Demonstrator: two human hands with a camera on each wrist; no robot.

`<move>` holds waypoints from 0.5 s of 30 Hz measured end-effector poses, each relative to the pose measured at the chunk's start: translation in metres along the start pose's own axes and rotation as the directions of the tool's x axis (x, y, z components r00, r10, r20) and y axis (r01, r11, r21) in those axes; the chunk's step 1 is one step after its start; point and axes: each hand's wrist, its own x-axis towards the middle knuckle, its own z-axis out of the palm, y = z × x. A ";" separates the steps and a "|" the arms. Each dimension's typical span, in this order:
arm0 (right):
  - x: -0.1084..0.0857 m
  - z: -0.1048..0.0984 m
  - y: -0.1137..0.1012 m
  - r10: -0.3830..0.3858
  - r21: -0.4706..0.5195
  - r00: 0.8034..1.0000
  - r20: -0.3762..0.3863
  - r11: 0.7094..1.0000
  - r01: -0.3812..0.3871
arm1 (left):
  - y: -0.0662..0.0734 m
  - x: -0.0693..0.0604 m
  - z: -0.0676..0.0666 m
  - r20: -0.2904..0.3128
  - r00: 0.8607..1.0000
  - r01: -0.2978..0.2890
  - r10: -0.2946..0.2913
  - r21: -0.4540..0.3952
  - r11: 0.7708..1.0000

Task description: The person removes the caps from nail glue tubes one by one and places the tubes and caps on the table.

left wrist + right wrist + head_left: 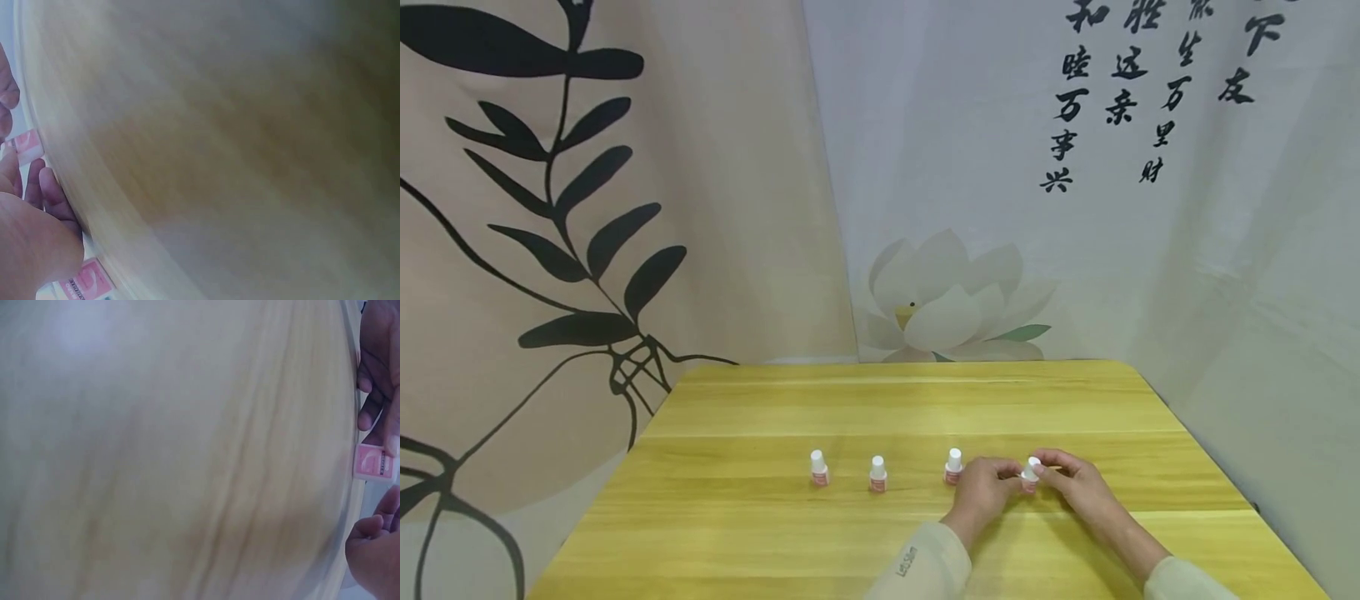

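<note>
Bottles [878, 477] stand capped, three seemingly done. We see left hand [987, 490] and right hand [1081, 483] gripping the fourth bottle [1028, 485], unreleased.

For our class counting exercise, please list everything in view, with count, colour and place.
bottles: four, white with pink labels, in a rough row on the table
table: one, yellow, before the backdrop
backdrop: count unclear, beige and whitish, behind the table
leaf prints: several, black, backdrop's left
flower print: one, whitish, backdrop's middle
writing: four columns, black, backdrop's upper right
sleeves: two, pale, at the forearms
left hand: one, bare, beside the rightmost bottle
right hand: one, bare, pinching the rightmost bottle
</note>
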 end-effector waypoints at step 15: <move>0.000 -0.002 -0.001 -0.003 -0.036 1.000 0.004 0.999 0.003 | 0.000 -0.001 -0.001 -0.006 1.000 -0.001 0.001 0.006 1.000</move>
